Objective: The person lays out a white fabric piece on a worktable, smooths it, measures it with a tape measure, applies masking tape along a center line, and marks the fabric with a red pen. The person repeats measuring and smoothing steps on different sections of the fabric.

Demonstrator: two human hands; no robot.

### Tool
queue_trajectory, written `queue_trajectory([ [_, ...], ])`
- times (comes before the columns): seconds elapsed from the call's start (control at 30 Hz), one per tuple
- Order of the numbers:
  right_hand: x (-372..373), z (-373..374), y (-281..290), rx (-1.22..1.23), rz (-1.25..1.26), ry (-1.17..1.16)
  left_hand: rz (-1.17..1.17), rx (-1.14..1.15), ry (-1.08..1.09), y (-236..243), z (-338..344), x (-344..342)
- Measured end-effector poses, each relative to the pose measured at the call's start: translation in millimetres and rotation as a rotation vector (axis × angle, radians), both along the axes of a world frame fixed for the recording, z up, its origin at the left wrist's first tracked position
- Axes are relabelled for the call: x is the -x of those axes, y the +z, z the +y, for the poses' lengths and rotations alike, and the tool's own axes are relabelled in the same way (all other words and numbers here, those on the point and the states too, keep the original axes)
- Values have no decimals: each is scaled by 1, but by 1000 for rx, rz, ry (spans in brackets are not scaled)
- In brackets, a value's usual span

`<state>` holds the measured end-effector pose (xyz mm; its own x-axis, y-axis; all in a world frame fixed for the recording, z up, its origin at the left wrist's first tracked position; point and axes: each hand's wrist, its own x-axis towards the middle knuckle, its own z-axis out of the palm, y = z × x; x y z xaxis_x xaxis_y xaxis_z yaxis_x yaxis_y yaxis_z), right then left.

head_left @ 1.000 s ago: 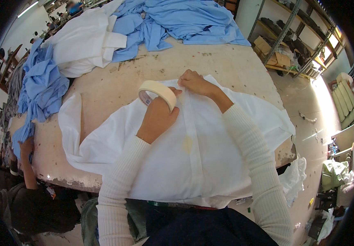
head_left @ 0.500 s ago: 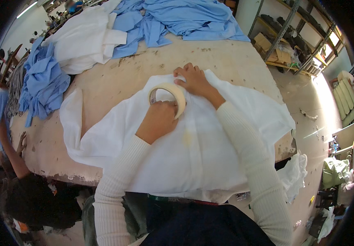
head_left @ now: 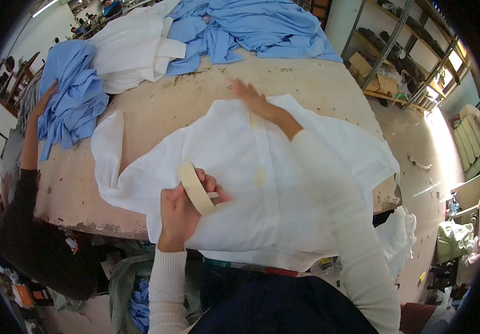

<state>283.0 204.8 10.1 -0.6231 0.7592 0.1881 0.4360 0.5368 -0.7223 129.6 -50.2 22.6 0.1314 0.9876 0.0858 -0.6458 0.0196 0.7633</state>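
A white long-sleeved shirt (head_left: 223,139) is spread on the worktable (head_left: 306,83), with a vertical placket down its middle. My left hand (head_left: 181,214) is closed on a cream roll of tape (head_left: 197,189), turned palm up over the shirt's lower left. My right hand (head_left: 251,97) is motion-blurred at the shirt's top edge, fingers stretched out and holding nothing. Just below it a pale yellowish strip (head_left: 254,121) shows on the placket, and a faint yellow patch (head_left: 260,177) lies farther down.
Piles of blue fabric (head_left: 273,30) and white fabric (head_left: 128,53) cover the table's back. A co-worker's hand (head_left: 45,100) touches blue cloth (head_left: 73,100) at left. Metal shelving (head_left: 395,44) with boxes stands back right; a bag of cloth (head_left: 454,239) sits at lower right.
My left hand moved down and left with the tape, turning over. My right hand's fingers straightened and shifted slightly left. The co-worker lifted blue cloth onto the left pile.
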Motion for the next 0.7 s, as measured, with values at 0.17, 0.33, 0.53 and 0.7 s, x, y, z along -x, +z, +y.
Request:
queue_trajectory([
  [0.17, -21, -99, 70, -245, 249, 220, -19, 33, 99, 2, -28, -15],
  [0.33, -53, -253, 66, -56, 65, 310, 73, -43, 6, 8, -38, -41],
  [0.53, -71, -286, 37, 168, 313, 96, 1282, -551, 46, 5, -77, -50],
  [0.7, -77, -314, 1, 198, 368, 122, 1364, -530, 38, -8, -98, -52],
])
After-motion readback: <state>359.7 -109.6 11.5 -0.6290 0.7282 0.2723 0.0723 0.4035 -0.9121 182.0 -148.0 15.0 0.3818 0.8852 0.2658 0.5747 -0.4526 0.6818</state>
